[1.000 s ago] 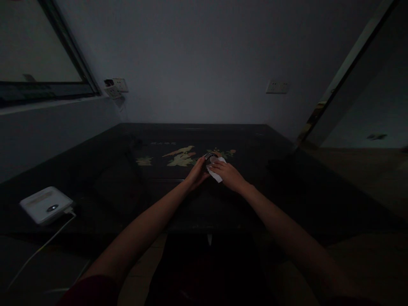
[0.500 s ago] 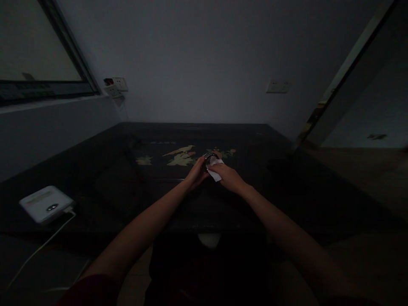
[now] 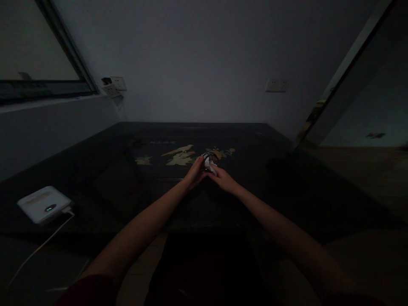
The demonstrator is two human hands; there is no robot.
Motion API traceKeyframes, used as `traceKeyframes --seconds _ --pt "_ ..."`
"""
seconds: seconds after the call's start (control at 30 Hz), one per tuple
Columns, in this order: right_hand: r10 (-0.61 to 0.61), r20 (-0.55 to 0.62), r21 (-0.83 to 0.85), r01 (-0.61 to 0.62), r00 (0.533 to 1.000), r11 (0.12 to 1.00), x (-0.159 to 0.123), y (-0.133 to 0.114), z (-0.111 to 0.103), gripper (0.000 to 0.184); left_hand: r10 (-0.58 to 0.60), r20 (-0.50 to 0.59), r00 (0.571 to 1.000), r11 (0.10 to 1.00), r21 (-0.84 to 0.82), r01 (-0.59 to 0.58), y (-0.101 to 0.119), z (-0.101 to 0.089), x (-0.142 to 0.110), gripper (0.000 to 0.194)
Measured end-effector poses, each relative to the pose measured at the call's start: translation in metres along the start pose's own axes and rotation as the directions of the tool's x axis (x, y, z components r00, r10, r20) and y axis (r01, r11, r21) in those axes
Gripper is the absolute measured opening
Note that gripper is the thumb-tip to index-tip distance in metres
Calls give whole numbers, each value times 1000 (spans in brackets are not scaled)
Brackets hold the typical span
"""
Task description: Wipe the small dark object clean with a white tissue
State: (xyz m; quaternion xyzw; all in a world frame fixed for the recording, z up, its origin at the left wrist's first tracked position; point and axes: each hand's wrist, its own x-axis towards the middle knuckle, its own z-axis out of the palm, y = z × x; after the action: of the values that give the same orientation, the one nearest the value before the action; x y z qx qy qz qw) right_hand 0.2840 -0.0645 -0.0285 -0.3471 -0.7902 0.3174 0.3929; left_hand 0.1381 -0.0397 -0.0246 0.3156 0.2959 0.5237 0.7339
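Over the dark table (image 3: 204, 212), both hands meet around a small shiny round object (image 3: 215, 157) with a dark, glinting rim; the dim light hides its exact kind. My left hand (image 3: 194, 173) is closed around its left side. A crumpled white tissue (image 3: 208, 163) is pressed against the inside of the object. My right hand (image 3: 225, 180) pinches that tissue, with the thumb on top and the other fingers mostly hidden.
A white box-shaped device (image 3: 46, 204) with a small lit display lies at the table's left, with a white cable (image 3: 47, 242) hanging from it. Bird and flower pictures (image 3: 180, 155) decorate the tabletop. Wall sockets (image 3: 276, 85) are behind, and a doorway opens at right.
My right hand has shifted slightly left and closer to my left hand. The tissue, which hung out below the object, is now bunched up inside it.
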Motion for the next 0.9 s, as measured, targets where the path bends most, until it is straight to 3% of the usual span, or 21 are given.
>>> traceKeyframes --seconds 0.1,0.27,0.43,0.6,0.77,0.9 --pt "-41 9 -244 42 999 969 -4 -5 -2 45 24 10 1000 1000 -3 -24 -2 -2 2 34" --pt "-29 88 -538 72 996 840 -9 -14 -14 54 19 0 1000 1000 -13 -19 -3 -1 2 31" --pt "-48 203 -752 187 978 632 -7 -26 -27 47 -37 19 999 998 -53 38 1 8 -3 30" --pt "-118 204 -853 235 972 467 -4 -30 -29 33 -46 9 999 998 -50 46 3 13 -6 30" --pt "-149 191 -850 239 970 470 -3 -28 -27 31 -48 35 998 997 -57 50 3 12 -6 32" --pt "-139 175 -771 223 975 596 -4 -25 -26 39 -54 49 997 996 -63 57 1 9 -2 34"
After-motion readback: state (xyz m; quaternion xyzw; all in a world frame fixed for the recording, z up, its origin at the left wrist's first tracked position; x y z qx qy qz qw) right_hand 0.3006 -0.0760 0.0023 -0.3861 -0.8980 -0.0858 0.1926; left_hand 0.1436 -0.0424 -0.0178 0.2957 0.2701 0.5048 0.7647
